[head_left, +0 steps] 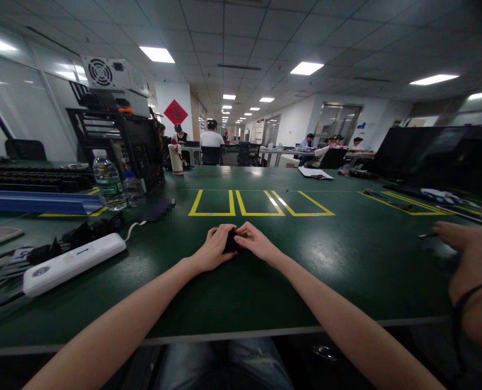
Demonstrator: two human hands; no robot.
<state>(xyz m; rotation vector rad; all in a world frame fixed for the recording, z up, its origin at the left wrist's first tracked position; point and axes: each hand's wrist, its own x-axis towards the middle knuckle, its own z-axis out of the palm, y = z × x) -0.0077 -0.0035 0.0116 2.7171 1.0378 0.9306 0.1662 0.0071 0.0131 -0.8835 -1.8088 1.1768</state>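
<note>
My left hand (214,250) and my right hand (256,242) meet at the middle of the green table (346,271), both closed round a small black object (230,241) held between the fingers just above the tabletop. Most of the object is hidden by my fingers, so I cannot make out what it is. Three yellow taped rectangles (261,203) lie on the table just beyond my hands.
A white power strip (72,263) with black cables lies at the left, with two water bottles (109,183) and a black rack (139,146) behind. Another person's arm (470,260) rests at the right edge. Papers (314,173) lie farther back; people sit at distant desks.
</note>
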